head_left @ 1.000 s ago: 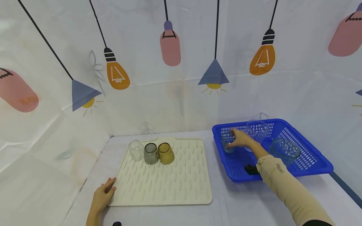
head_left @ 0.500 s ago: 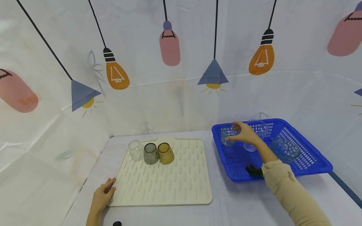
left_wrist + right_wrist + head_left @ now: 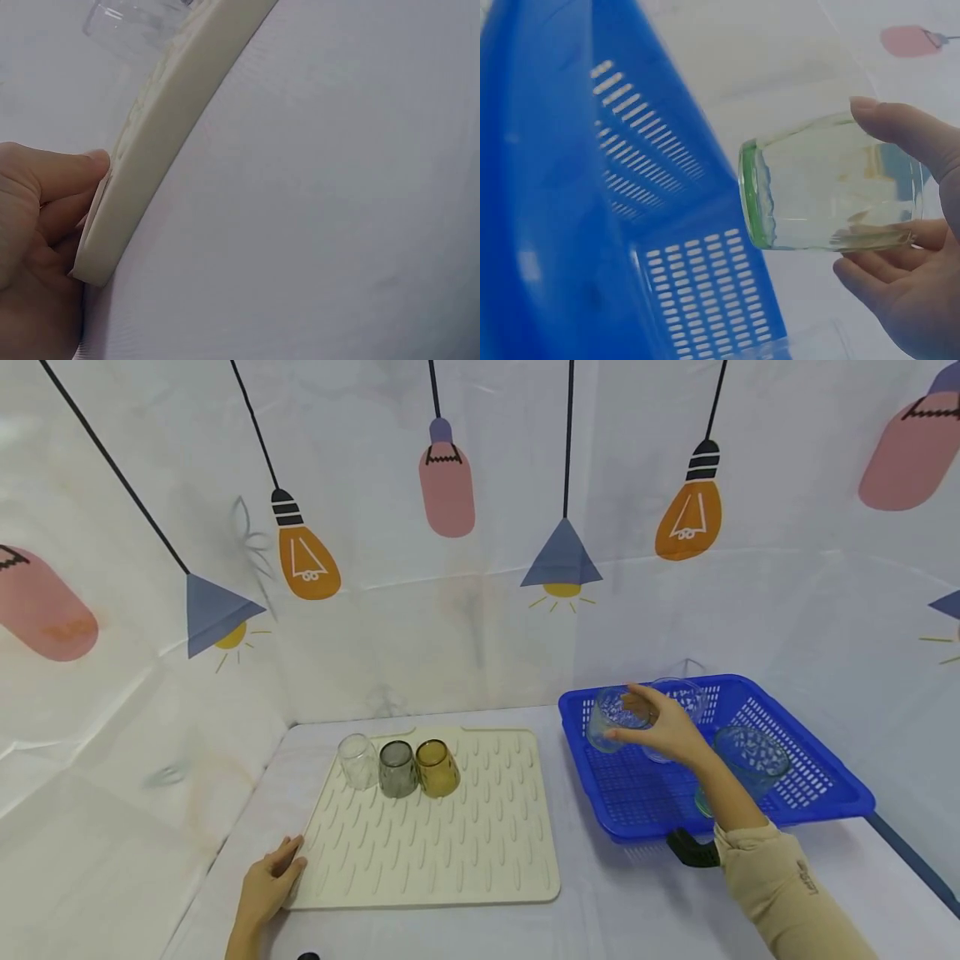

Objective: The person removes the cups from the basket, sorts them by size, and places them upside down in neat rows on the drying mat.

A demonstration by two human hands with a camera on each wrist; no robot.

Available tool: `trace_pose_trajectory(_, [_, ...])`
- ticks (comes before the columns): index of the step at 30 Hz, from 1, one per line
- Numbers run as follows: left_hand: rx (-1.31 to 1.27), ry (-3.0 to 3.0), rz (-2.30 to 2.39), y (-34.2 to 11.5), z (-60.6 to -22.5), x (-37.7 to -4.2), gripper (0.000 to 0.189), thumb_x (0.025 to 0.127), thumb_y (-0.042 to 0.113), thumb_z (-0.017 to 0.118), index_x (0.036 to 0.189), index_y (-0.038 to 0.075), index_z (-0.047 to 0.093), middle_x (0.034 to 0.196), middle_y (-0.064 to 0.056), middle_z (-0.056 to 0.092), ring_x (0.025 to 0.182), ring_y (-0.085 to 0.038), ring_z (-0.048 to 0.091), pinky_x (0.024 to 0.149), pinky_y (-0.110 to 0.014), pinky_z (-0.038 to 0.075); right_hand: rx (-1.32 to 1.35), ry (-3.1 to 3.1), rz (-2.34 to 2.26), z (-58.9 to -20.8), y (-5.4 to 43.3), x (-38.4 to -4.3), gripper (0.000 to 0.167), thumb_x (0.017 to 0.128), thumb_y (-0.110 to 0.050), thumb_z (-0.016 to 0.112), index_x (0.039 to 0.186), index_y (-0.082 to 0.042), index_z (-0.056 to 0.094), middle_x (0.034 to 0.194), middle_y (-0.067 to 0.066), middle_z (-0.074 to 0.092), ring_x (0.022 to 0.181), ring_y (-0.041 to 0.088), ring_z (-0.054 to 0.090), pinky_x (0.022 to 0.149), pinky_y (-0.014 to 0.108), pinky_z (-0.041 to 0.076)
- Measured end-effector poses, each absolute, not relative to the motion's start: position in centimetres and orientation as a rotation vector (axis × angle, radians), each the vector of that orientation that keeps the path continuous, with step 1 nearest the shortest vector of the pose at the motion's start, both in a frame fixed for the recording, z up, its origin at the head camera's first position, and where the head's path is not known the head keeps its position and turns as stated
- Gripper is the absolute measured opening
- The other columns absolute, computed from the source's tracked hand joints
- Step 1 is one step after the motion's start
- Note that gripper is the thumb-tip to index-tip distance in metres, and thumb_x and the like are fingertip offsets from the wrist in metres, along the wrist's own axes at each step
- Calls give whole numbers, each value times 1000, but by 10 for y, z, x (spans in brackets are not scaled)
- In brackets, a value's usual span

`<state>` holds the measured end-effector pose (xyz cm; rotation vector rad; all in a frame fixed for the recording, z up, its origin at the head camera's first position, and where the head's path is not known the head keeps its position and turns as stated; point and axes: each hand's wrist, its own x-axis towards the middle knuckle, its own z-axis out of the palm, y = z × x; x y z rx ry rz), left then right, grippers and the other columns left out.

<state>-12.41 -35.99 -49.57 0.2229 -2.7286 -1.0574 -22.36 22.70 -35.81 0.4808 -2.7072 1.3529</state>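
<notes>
In the head view my right hand (image 3: 671, 727) holds a clear drinking glass (image 3: 600, 727) over the left part of the blue basket (image 3: 633, 806). Thumb and fingers curve around the glass near its rim; in the right wrist view its thick base (image 3: 756, 195) looks green. My left hand (image 3: 266, 883) pinches the left edge of a cream ribbed draining board (image 3: 450, 860), near its front corner. Along the board's back left stand a clear glass (image 3: 358, 762), a grey glass (image 3: 397, 770) and an amber glass (image 3: 437, 768) in a row.
Inside the basket are a clear glass bowl (image 3: 752, 756) on the right and another clear glass vessel (image 3: 686, 695) partly hidden behind my right hand. A black strap-like piece (image 3: 692, 850) shows by the right sleeve. A patterned sheet (image 3: 480, 635) hangs behind the table.
My right hand has lifted the glass slightly from the basket's left side and drawn its forearm to the right. The left hand keeps its place on the board.
</notes>
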Motion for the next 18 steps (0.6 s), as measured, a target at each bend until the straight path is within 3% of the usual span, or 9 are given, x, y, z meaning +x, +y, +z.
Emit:
trace_pose_trajectory(1, [220,-2710,-1078,-359,-496,-123,41,90,14,62,123,-9,54,127,-27,50,118,-24,47,106,-24,36,475,-2703,1353,-358,227,-221,87,81,-27,74,145,5,25,137,29,43,125,46,41,97,61,39])
trace_pose_trajectory(4, [227,-2591,-1197,-357,-499,-119,38,91,9,61,122,-12,53,122,-22,56,104,4,55,87,0,38,452,-2685,1386,-359,228,-212,86,81,-26,74,145,4,25,137,28,44,125,44,41,97,61,39])
trace_pose_trajectory(7, [251,-2428,-1313,-354,-501,-116,35,90,4,61,119,-14,55,109,3,64,86,25,47,75,3,40,437,-2661,1431,-361,229,-205,86,82,-25,74,146,2,25,139,26,43,127,43,41,100,61,37])
trace_pose_trajectory(10, [295,-2308,-1331,-350,-501,-114,32,88,3,63,115,-13,58,93,30,59,79,24,51,73,2,43,420,-2635,1483,-361,230,-198,87,82,-22,74,147,1,23,142,26,40,130,42,38,102,63,32])
trace_pose_trajectory(12, [300,-2239,-1349,-346,-497,-113,30,87,1,64,113,-14,59,85,36,58,76,21,55,70,1,44,407,-2621,1514,-361,231,-194,87,82,-21,74,148,0,22,143,25,39,130,42,37,103,64,31])
trace_pose_trajectory(14, [297,-2187,-1364,-341,-490,-112,27,86,-1,64,110,-14,61,80,35,60,73,18,58,69,-1,46,399,-2608,1549,-360,230,-190,87,82,-20,74,148,0,21,143,25,38,131,42,35,103,64,29])
trace_pose_trajectory(18, [160,-2107,-1449,-331,-477,-114,22,86,-5,63,106,-13,63,77,20,69,69,4,66,65,-9,52,401,-2562,1656,-358,227,-183,87,82,-18,74,148,0,21,143,24,38,132,41,34,106,64,25])
